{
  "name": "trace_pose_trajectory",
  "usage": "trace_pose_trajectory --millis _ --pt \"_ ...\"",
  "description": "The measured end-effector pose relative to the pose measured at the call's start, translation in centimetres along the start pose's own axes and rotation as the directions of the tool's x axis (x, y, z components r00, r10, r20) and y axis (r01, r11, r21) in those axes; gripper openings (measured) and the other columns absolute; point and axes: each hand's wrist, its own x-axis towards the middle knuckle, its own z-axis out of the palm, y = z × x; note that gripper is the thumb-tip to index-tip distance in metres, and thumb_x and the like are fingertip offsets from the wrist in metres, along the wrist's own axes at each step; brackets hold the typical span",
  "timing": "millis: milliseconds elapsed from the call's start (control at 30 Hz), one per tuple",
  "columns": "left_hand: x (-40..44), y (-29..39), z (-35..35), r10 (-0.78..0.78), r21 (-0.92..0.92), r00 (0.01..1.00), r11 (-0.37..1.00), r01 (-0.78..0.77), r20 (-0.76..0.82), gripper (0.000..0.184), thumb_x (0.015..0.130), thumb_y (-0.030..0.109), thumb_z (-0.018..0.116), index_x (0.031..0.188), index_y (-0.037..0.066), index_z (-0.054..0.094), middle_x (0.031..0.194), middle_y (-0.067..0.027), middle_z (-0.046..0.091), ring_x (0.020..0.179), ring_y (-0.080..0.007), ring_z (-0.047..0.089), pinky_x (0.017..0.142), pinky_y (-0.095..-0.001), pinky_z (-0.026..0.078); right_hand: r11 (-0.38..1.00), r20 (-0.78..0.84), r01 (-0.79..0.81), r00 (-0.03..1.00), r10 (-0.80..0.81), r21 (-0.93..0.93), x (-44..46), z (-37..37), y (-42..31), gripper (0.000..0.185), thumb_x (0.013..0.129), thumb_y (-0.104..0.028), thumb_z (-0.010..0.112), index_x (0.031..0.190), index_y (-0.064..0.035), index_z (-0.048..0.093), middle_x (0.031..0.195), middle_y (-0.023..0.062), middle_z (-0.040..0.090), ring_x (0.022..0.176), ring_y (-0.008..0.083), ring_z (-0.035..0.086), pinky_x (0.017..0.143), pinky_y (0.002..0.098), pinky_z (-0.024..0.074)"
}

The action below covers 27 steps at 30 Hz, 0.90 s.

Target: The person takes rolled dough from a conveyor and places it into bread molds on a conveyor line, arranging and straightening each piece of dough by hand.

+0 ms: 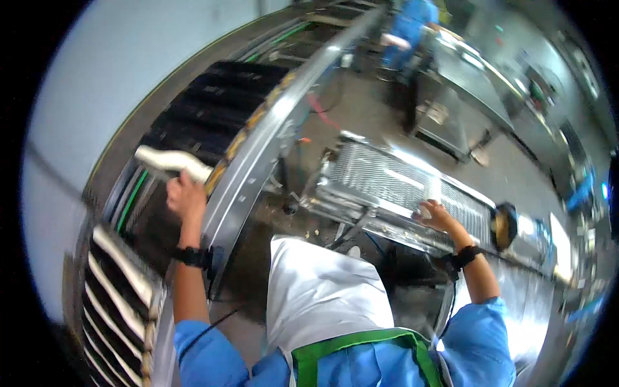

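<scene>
My left hand is at a long pale dough strip, its bent fingers on the strip's near side. This strip lies across the near end of a black grooved tray on the conveyor at left. My right hand is over a metal mesh conveyor, fingers apart and slightly blurred. Just beyond its fingertips is a pale piece, blurred, which looks like dough; whether they touch I cannot tell.
Several dough strips lie in a black tray at lower left. A steel rail runs along the left conveyor. A person in blue stands by a steel table at the back. A dark-ended cylindrical unit sits at the mesh conveyor's right end.
</scene>
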Motion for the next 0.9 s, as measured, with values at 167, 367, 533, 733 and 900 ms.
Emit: trace_pose_trajectory --millis 167,367,533,733,900 --pt "8.9 -0.8 8.8 0.415 0.187 0.904 0.901 -0.392 -0.105 0.036 0.079 0.028 0.041 0.114 0.018 0.044 0.120 -0.0068 0.038 0.114 -0.0276 0.029 0.089 -0.0452 0.024 0.920 -0.200 -0.387 0.908 0.368 -0.059 -6.3 4.3 7.2 0.075 0.064 -0.034 0.065 0.124 -0.0172 0.025 0.125 0.0160 0.025 0.113 0.0367 0.026 0.089 0.0499 0.0266" --pt "9.9 4.3 7.2 0.433 0.150 0.901 0.893 -0.424 -0.025 0.034 0.081 0.032 0.033 0.087 0.010 0.058 0.098 -0.0060 0.055 0.098 -0.0253 0.042 0.079 -0.0474 0.030 0.953 -0.356 -0.301 0.888 0.290 0.026 -7.9 5.9 8.2 0.063 0.068 -0.037 0.060 0.121 -0.0174 0.031 0.123 0.0141 0.029 0.112 0.0342 0.029 0.089 0.0480 0.0276" --pt "8.9 5.8 7.6 0.336 0.161 0.931 0.936 -0.313 -0.141 0.036 0.079 0.033 0.031 0.086 0.010 0.058 0.089 -0.0128 0.056 0.086 -0.0332 0.047 0.070 -0.0497 0.033 0.809 -0.376 -0.571 0.786 0.491 -0.137 -7.0 0.9 7.8 0.060 0.069 -0.023 0.061 0.121 -0.0170 0.032 0.122 0.0167 0.031 0.111 0.0317 0.032 0.085 0.0453 0.0341" --pt "8.1 4.1 6.9 0.661 0.453 0.613 0.747 -0.486 -0.433 0.022 0.076 0.021 0.042 0.065 0.010 0.058 0.069 -0.0082 0.057 0.063 -0.0267 0.054 0.051 -0.0385 0.042 0.670 -0.550 -0.583 0.779 0.300 -0.460 -4.7 1.2 18.0 0.035 0.078 -0.015 0.045 0.113 -0.0166 0.041 0.111 0.0164 0.041 0.098 0.0264 0.045 0.077 0.0343 0.0423" --pt "5.8 4.3 5.3 0.542 0.341 0.701 0.839 -0.423 -0.464 0.016 0.070 0.017 0.046 0.061 0.009 0.057 0.066 -0.0045 0.055 0.068 -0.0236 0.051 0.059 -0.0376 0.038 0.826 -0.499 -0.485 0.812 0.304 -0.286 -2.6 0.6 21.7 0.037 0.069 -0.020 0.057 0.104 -0.0089 0.049 0.099 0.0215 0.048 0.083 0.0325 0.051 0.070 0.0383 0.0423"
